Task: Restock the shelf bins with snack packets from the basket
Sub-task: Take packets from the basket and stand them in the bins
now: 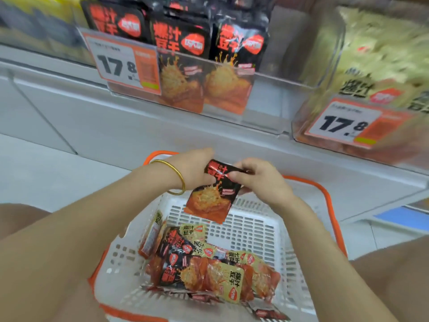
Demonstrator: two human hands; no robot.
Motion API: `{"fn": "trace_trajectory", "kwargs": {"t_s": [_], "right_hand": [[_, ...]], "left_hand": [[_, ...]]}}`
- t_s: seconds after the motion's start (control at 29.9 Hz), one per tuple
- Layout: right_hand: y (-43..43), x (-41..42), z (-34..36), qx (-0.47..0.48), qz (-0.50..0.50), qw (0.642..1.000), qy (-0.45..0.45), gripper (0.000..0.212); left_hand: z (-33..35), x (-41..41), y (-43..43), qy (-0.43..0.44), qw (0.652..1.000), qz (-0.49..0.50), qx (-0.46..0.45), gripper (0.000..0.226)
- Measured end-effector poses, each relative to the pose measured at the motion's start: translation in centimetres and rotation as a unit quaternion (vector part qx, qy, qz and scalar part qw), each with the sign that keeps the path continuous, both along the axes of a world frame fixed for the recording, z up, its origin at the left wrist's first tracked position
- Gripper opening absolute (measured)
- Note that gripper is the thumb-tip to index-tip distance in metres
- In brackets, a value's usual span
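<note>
— Nearest, then?
— Low in the view: white slotted basket (pixel 255 231) with orange rim, resting between two knees. Heaped at its near end, a pile of snack packets (pixel 209 268), some black-and-red, some yellow, lying flat and overlapping.

— And above the basket?
— Held over its far end, one black-and-red packet (pixel 212 198), hanging tilted, bottom corner just above the basket wall. Gripped at its top edge from both sides: left hand (pixel 192 168) with fingers curled round the left corner, right hand (pixel 260 180) pinching the right corner between thumb and fingers. Gold bangle (pixel 176 177) on the left wrist.

— Further back?
— Grey shelf ledge (pixel 162 133) running across. On it, a clear bin (pixel 267 94) holding upright black-and-red packets (pixel 183 43) of the same print, standing in rows behind the clear front. Price tag (pixel 123 63) reading 17.8 clipped at its left front.

— To the right?
— Second clear bin (pixel 329 56), blurred, filled with yellow packets (pixel 380 49); another 17.8 tag (pixel 343 124) on its front. Far left, more yellow goods (pixel 46 10), too blurred to read.
</note>
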State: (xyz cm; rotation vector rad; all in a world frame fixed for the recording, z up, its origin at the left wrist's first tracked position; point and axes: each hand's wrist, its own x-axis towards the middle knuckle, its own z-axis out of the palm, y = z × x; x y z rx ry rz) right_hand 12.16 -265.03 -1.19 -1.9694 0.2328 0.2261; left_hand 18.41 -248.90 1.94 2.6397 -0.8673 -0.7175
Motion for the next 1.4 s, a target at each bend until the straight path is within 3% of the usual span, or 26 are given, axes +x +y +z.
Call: {"fn": "trace_trajectory", "kwargs": {"t_s": [0.03, 0.1, 0.17, 0.27, 0.37, 0.4, 0.47, 0.6, 0.67, 0.77, 0.9, 1.07, 1.2, 1.3, 1.4], "right_hand": [[-0.2, -0.3, 1.2, 0.04, -0.018, 0.999, -0.007, 0.003], [-0.5, -0.8, 3.3, 0.115, -0.035, 0.993, -0.009, 0.02], [-0.6, -1.0, 5.2, 0.133, -0.033, 0.99, -0.031, 0.034], [0.1, -0.6, 8.8, 0.084, -0.052, 0.986, -0.136, 0.038], [1.1, 1.2, 13.4, 0.102, -0.102, 0.959, -0.244, 0.036], [1.3, 2.1, 14.7, 0.112, -0.125, 0.947, -0.275, 0.033], [1.5, 4.1, 16.8, 0.102, -0.182, 0.92, -0.332, 0.03], [1.9, 6.1, 18.4, -0.071, -0.207, 0.872, -0.438, 0.068], [1.9, 6.5, 17.7, -0.158, -0.171, 0.879, -0.416, 0.075], [2.0, 7.0, 15.8, -0.258, -0.134, 0.897, -0.334, 0.051], [1.8, 7.1, 14.8, -0.405, -0.169, 0.868, -0.231, 0.035], [1.7, 8.8, 15.8, -0.399, -0.125, 0.895, -0.153, 0.035], [1.9, 8.9, 16.0, -0.354, -0.127, 0.915, -0.146, 0.047], [1.9, 7.2, 16.3, -0.379, -0.174, 0.884, -0.209, 0.049], [2.7, 3.3, 15.6, -0.368, -0.195, 0.851, -0.319, 0.033]], "left_hand": [[0.9, 0.0, -0.1, 0.011, 0.999, 0.016, -0.05, 0.014], [2.5, 0.1, -0.2, 0.033, 0.985, 0.046, -0.164, 0.015], [4.0, 0.2, -0.2, 0.009, 0.96, 0.063, -0.273, 0.011], [6.0, 0.0, -0.2, -0.052, 0.891, 0.099, -0.439, 0.02], [7.7, 0.2, 0.3, -0.208, 0.806, 0.128, -0.539, 0.025], [7.9, 0.5, 0.7, -0.29, 0.792, 0.128, -0.521, 0.024], [7.9, 1.5, 1.4, -0.424, 0.797, 0.107, -0.417, 0.025], [7.0, 2.8, 1.9, -0.463, 0.829, 0.077, -0.305, 0.032], [6.8, 2.8, 1.7, -0.468, 0.834, 0.074, -0.283, 0.035], [6.7, 2.8, 1.5, -0.471, 0.837, 0.08, -0.267, 0.034], [6.4, 2.9, 1.4, -0.481, 0.832, 0.081, -0.265, 0.033], [6.4, 3.1, 1.5, -0.479, 0.837, 0.079, -0.252, 0.033], [6.5, 3.0, 1.8, -0.474, 0.84, 0.069, -0.255, 0.035], [6.7, 2.3, 2.0, -0.48, 0.83, 0.066, -0.276, 0.036], [7.0, 1.2, 2.3, -0.488, 0.823, 0.061, -0.286, 0.034]]}}
